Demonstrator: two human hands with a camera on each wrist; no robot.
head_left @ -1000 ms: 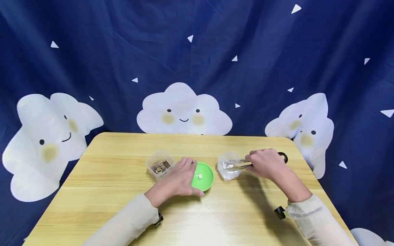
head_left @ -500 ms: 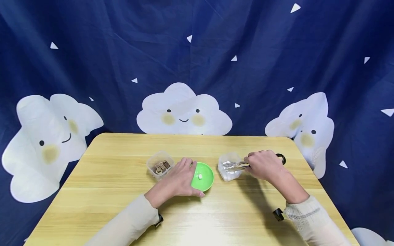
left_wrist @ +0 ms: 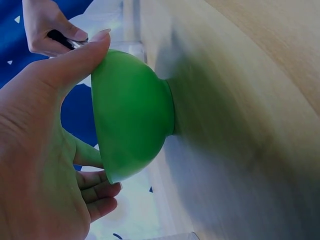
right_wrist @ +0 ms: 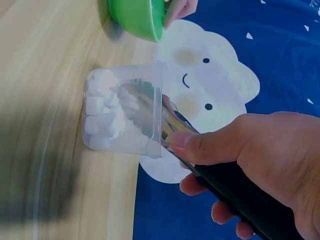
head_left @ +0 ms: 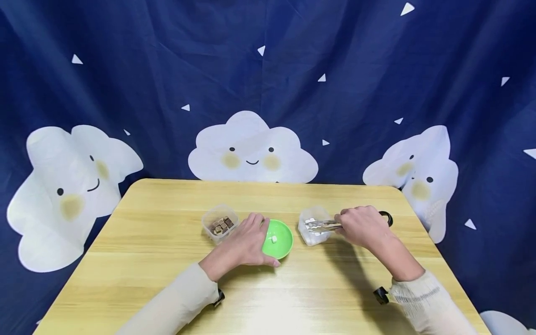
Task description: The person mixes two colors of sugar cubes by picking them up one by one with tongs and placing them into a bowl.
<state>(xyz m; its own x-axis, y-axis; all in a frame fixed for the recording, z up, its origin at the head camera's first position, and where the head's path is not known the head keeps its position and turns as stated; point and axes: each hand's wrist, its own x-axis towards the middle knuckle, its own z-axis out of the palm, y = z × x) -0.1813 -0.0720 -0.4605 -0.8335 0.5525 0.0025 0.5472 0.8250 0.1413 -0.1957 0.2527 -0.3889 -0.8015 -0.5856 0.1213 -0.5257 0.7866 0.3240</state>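
Observation:
My left hand (head_left: 247, 242) holds a small green bowl (left_wrist: 132, 115) by its rim, thumb on the near side and fingers on the far side. One white cube (head_left: 274, 239) lies inside the bowl. My right hand (head_left: 364, 228) grips metal tongs with black handles (right_wrist: 240, 195). Their tips reach down into a clear plastic container (right_wrist: 155, 142) of white cubes, which look like sugar cubes (right_wrist: 100, 120). In the right wrist view the tips are blurred behind the container wall. Whether they pinch a cube, I cannot tell.
Left of the bowl stands another clear container (head_left: 209, 218) with several brown cubes (head_left: 222, 226), partly behind my left hand. Everything rests on a light wooden table (head_left: 146, 218). A blue curtain with cloud prints (head_left: 253, 149) hangs behind its far edge.
The arms of the tongs stand slightly closer together than a second ago, with the tips still in the white-cube container. My left hand and the bowl stay put; the head view shifts slightly.

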